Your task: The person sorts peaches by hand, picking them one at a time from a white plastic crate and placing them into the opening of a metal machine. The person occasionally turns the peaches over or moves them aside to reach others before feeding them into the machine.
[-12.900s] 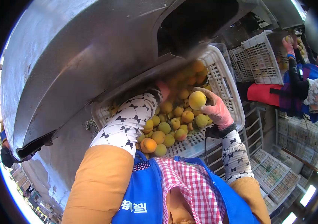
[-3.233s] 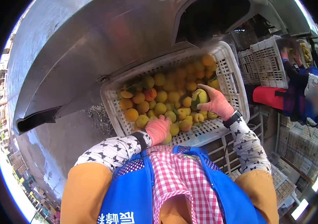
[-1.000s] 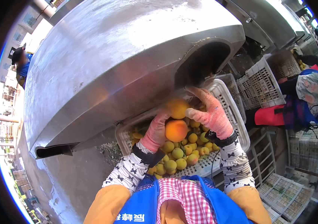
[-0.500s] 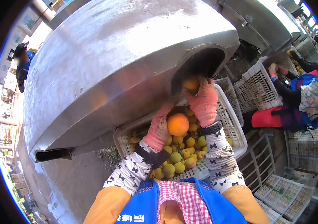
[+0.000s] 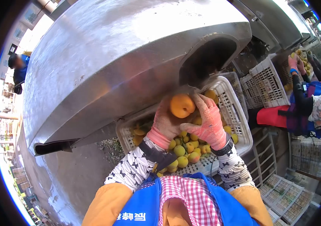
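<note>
My left hand (image 5: 166, 124), in a pink glove, is closed round a large orange peach (image 5: 182, 106) above the crate. Close to the peach's right side is my right hand (image 5: 209, 122), also gloved in pink, with its fingers apart and nothing visible in them. Below both hands a white plastic crate (image 5: 243, 128) holds many yellow-green peaches (image 5: 179, 150). Another orange peach (image 5: 210, 95) lies at the crate's upper part, beside my right fingertips. A dark oval opening (image 5: 209, 60) in the metal machine is just above the crate.
The big metal machine (image 5: 92, 67) fills the upper left. At the right, a co-worker (image 5: 311, 101) in a blue vest reaches toward fruit beside white crates (image 5: 267, 84). Another person (image 5: 19, 69) stands at the far left. A metal rail (image 5: 264, 154) and stacked crates are at the lower right.
My right hand has come down and left from the opening, toward my left hand. The orange peach it had been at no longer shows there. The co-worker's hands have moved up and right.
</note>
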The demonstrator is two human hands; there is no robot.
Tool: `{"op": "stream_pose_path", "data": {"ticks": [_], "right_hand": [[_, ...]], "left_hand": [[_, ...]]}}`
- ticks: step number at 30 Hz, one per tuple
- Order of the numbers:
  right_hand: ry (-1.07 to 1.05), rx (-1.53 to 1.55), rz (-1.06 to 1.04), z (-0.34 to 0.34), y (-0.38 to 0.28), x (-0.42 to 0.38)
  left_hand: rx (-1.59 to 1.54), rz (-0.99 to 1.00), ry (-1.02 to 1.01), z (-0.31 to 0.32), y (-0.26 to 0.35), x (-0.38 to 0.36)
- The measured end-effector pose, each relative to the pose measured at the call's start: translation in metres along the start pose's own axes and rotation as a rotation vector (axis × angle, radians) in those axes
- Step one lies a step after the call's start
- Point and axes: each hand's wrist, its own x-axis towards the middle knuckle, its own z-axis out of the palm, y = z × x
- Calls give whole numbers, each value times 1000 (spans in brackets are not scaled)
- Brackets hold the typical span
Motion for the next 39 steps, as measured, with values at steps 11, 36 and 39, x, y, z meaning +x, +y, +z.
{"op": "stream_pose_path", "data": {"ticks": [11, 36, 39], "right_hand": [[195, -452, 79, 32, 62, 104], [-1100, -430, 594, -28, 120, -92], [-574, 133, 588, -40, 88, -83]], "left_hand": [[-977, -564, -180, -20, -75, -4], [1509, -241, -762, 28, -200, -20], [1525, -238, -829, 30, -216, -6]]}}
